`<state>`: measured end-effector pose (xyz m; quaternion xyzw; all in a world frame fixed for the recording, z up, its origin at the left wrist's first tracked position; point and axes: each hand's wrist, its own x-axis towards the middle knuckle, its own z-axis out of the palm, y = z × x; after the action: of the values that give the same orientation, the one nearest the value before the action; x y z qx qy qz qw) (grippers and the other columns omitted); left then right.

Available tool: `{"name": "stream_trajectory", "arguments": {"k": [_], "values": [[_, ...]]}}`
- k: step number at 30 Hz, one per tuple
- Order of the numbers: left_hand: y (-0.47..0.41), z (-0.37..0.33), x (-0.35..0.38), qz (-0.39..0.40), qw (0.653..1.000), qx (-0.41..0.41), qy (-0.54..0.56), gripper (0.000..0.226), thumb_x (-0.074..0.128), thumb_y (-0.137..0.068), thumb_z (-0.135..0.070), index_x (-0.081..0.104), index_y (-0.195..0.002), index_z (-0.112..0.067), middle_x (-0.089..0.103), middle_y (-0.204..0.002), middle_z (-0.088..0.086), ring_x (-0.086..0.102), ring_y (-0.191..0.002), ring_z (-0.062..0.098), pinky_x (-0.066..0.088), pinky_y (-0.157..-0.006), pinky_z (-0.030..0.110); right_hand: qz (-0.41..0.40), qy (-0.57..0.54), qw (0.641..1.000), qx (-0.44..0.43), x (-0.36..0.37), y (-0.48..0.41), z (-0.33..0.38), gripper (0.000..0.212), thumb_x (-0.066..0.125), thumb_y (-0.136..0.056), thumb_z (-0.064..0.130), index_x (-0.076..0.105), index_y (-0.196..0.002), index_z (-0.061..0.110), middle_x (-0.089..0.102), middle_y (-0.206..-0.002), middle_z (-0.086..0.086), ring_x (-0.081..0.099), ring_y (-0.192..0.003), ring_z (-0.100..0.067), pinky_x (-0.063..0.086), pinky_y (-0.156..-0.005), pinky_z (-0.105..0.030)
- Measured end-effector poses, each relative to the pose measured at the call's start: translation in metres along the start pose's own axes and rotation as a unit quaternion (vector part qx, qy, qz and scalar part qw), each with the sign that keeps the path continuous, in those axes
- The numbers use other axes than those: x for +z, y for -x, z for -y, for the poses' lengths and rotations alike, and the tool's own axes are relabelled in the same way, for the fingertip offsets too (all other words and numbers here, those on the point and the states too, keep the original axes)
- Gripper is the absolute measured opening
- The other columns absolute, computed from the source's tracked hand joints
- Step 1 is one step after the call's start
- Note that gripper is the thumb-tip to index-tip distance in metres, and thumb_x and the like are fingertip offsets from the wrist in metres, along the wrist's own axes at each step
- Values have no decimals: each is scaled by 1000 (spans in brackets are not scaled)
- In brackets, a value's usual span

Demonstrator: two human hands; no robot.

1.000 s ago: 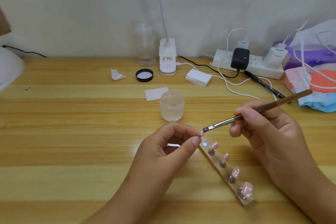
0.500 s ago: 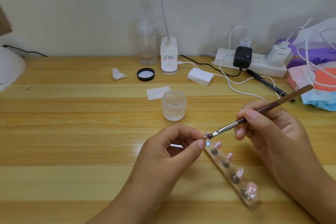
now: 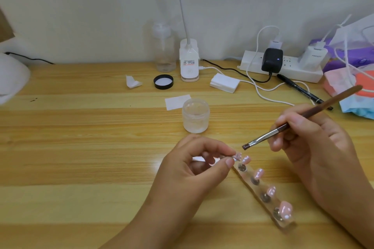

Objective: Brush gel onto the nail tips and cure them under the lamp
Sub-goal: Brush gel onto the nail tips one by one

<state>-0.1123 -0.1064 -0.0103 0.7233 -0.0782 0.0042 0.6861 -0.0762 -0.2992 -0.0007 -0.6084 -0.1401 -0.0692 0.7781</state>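
Pale pink nail tips (image 3: 259,174); brown-handled, silver-ferruled brush (image 3: 263,137); translucent white jar (image 3: 196,116); black-rimmed, white-lined lid (image 3: 163,81); honey-and-blond striped wooden table (image 3: 81,147); white power strip (image 3: 291,71), black adapter (image 3: 272,60).

Holds the left hand (image 3: 194,168) low at centre, forearm entering from the bottom edge, and pinches a small nail tip (image 3: 238,155) between thumb and forefinger, the other 3 fingers curled toward the palm. Holds the right hand (image 3: 315,143) higher on the right, forearm entering from the lower right corner, grips a brush (image 3: 263,137) pen-fashion, bristles aimed down-left, just above and clear of the left fingertips (image 3: 228,162)
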Motion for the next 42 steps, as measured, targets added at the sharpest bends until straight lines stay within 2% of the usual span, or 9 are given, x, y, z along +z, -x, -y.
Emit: {"name": "stream_trajectory", "arguments": {"k": [2, 6, 13, 19, 26, 29, 32, 36, 42], "values": [[0, 0, 0, -2, 1000, -5, -4, 7, 73, -73, -27, 75, -78, -31, 60, -86, -15, 57, -76, 3, 52, -70, 24, -4, 4, 1000, -1, -1, 0, -1, 8, 72, -80, 29, 72, -73, 25, 62, -69, 5, 60, -57, -9, 52, -60, -18], [2, 0, -2, 6, 999, -33, 5, 8, 72, -73, -31, 74, -80, -32, 64, -81, -14, 56, -65, 7, 43, -61, 12, 15, 39, 999, -10, -2, 2, -3, 10, 67, -83, 30, 70, -76, 24, 62, -73, 3, 61, -59, -12, 52, -62, -19], [3, -2, -1, 13, 999, -29, 1, 6, 71, -74, -31, 73, -79, -31, 65, -80, -14, 55, -63, 5, 43, -60, 10, 8, 80, 997, -4, -4, 2, -6, 10, 64, -79, 32, 69, -77, 24, 63, -70, 1, 61, -60, -14, 53, -66, -21], [0, -1, -3, -12, 1000, -14, 24, 6, 71, -75, -33, 72, -81, -32, 58, -82, -18, 48, -66, 2, 40, -62, 9, -23, 0, 1000, -5, -4, -1, -7, 25, 52, -86, 16, 72, -73, 24, 63, -71, 3, 60, -60, -13, 52, -62, -20], [1, 0, -2, -11, 999, -24, 27, 9, 72, -73, -36, 74, -82, -34, 64, -74, -15, 55, -64, -2, 42, -61, 8, 32, -7, 999, -7, -5, 2, -8, 22, 55, -87, 13, 72, -77, 22, 62, -72, -1, 62, -62, -16, 53, -65, -21], [1, 0, -2, -15, 999, -30, 29, 8, 72, -72, -36, 74, -80, -34, 66, -75, -14, 57, -65, -3, 43, -61, 8, 42, 8, 999, -10, -2, 2, -6, 10, 68, -87, 28, 72, -81, 21, 63, -74, -2, 64, -64, -17, 53, -67, -22], [1, 0, -2, -15, 999, -31, 26, 8, 72, -72, -37, 73, -79, -33, 66, -75, -14, 58, -67, -3, 43, -62, 8, 28, 27, 999, -9, -2, 2, -7, 27, 75, -76, 48, 71, -84, 22, 65, -76, -1, 65, -68, -17, 54, -70, -23], [1, 3, -2, -14, 999, -26, 17, 6, 72, -73, -36, 73, -79, -35, 64, -74, -14, 56, -69, 0, 44, -64, 11, -9, 9, 1000, -13, -4, 1, -10, 9, 71, -87, 26, 72, -78, 23, 65, -73, 1, 64, -65, -15, 54, -66, -22], [0, 4, -2, -13, 1000, -21, 10, 11, 72, -70, -43, 72, -79, -36, 62, -72, -14, 54, -67, 1, 43, -62, 10, 51, 19, 998, -4, -1, 3, -4, 28, 77, -74, 48, 72, -83, 21, 65, -76, 0, 65, -67, -16, 54, -69, -22]]}}
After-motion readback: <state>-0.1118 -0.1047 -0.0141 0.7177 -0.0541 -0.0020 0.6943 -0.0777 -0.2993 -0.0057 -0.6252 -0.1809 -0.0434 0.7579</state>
